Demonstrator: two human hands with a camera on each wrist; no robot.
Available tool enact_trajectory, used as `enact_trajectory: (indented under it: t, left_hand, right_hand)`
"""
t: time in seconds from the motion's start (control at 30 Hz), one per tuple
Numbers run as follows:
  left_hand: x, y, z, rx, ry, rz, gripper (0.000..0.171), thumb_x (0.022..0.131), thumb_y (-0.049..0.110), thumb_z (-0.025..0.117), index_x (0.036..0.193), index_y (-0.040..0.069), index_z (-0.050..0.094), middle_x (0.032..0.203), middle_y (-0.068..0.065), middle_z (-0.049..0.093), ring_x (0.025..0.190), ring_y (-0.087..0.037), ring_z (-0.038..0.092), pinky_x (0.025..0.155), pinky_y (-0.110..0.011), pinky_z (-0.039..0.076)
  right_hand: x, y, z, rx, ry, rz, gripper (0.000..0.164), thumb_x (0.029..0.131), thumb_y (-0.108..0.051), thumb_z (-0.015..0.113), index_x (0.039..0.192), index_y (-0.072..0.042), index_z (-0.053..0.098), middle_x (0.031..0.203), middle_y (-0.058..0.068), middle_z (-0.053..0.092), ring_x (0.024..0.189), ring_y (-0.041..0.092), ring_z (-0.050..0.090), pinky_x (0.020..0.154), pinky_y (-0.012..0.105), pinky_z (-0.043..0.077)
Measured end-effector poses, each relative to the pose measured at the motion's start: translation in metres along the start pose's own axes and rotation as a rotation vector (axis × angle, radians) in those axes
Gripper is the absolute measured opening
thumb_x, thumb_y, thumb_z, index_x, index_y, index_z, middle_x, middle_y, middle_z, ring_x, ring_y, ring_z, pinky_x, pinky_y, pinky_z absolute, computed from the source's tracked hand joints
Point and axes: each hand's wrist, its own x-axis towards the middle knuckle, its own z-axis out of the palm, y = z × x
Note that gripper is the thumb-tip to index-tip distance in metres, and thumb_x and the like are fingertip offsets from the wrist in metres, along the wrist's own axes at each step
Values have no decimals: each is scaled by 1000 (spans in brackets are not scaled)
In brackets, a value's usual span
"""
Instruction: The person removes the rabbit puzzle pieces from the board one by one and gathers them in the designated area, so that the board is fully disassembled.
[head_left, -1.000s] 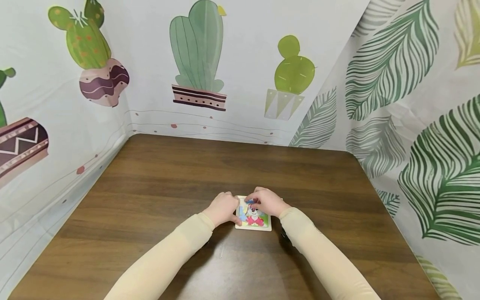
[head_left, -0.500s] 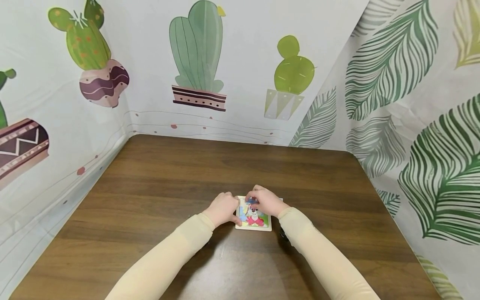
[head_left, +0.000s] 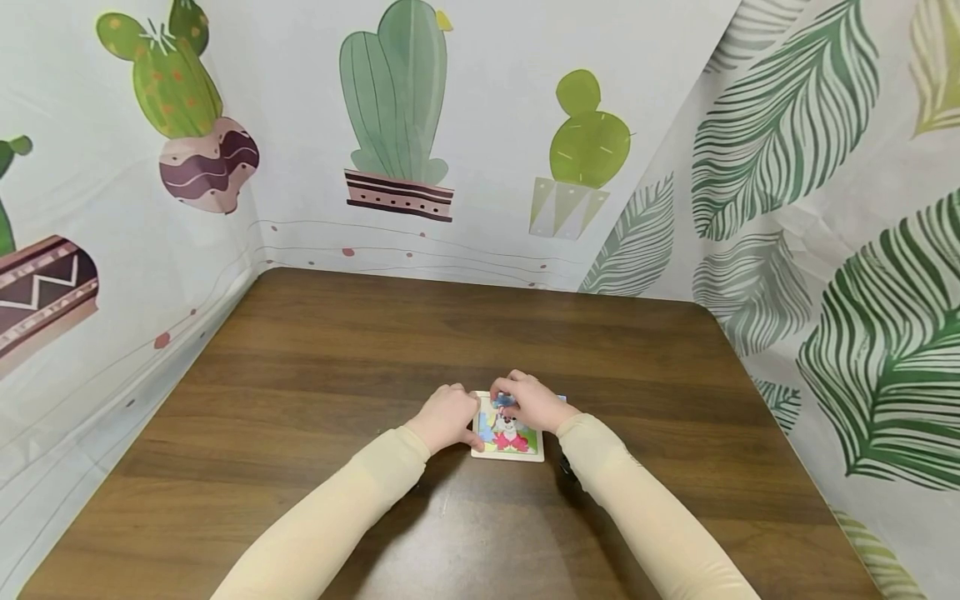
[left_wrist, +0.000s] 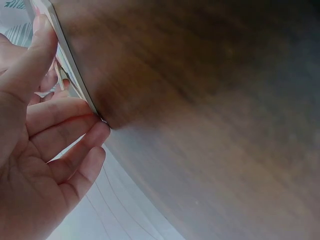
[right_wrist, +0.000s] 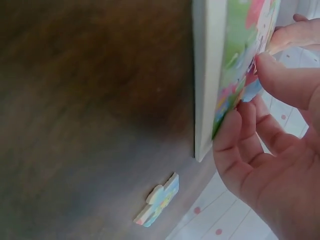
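A small square jigsaw puzzle in a pale frame (head_left: 507,457) lies on the table, showing a cartoon animal in red. My left hand (head_left: 447,414) holds the frame's left side, with the thumb (left_wrist: 44,30) at the near corner and the fingers farther up that edge. Over the upper part of the picture, my right hand (head_left: 536,402) pinches a blue puzzle piece (head_left: 503,401) between thumb and fingers. In the right wrist view that piece (right_wrist: 252,90) is mostly hidden by the fingers. Whether it touches the pieces below I cannot tell.
One loose puzzle piece (right_wrist: 160,200) lies on the table past the frame's far right corner. The brown wooden table (head_left: 360,333) meets a white backdrop (head_left: 495,150) printed with cacti and leaves behind and at the sides.
My right hand has shifted slightly, and the blue piece in its fingers has moved and turned a little over the picture. The left hand and the frame stay where they were.
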Motion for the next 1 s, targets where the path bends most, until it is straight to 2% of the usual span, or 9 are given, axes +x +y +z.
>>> enact_trajectory:
  t: [0.2,0.4,0.47,0.53,0.63,0.77,1.0]
  left_hand:
    - [-1,0,-1,1,2,2,55,61,60,77,80,9,65,73,-2,64,77,-21,58,69,-33,46]
    - [-1,0,-1,12,4,1,58,60,61,76,83,8,67,75,-2,65,77,-21,59,69,-33,47]
    - [-1,0,-1,17,6,2,59,60,61,76,83,8,67,75,-2,65,77,-21,59,68,-33,47]
    - [-1,0,-1,17,6,3,59,60,61,76,83,8,67,75,-2,65,76,-21,59,68,-32,47]
    - [-1,1,-1,17,5,4,58,60,60,76,83,8,67,75,-2,65,76,-21,59,67,-32,46]
    - [-1,1,-2,11,2,4,56,61,60,76,82,8,67,74,-2,64,76,-21,58,67,-32,45]
    - [-2,1,-3,6,-3,3,56,61,60,76,80,9,66,72,-2,63,76,-21,58,67,-32,45]
  right_hand:
    - [-2,-1,-1,1,1,11,22,86,-10,68,106,-15,58,100,6,54,89,23,46,80,40,44]
    - [0,-2,-1,17,-25,65,46,86,-13,68,130,-13,54,102,7,53,91,22,45,83,38,44]
    - [1,-1,0,20,-22,74,51,86,-13,69,134,-11,52,100,7,53,89,21,46,81,37,45]
    - [1,1,0,20,-4,75,48,85,-13,70,130,-7,55,97,6,53,87,19,47,79,35,45]
    - [2,4,2,24,30,84,36,83,-13,72,118,-4,63,93,5,54,82,16,49,76,32,46]
    - [2,7,4,52,62,99,22,81,-12,74,100,-6,66,93,3,54,80,13,50,74,28,47]
    - [-1,10,5,102,98,60,17,84,-9,71,99,-11,66,90,2,54,82,15,52,75,30,48]
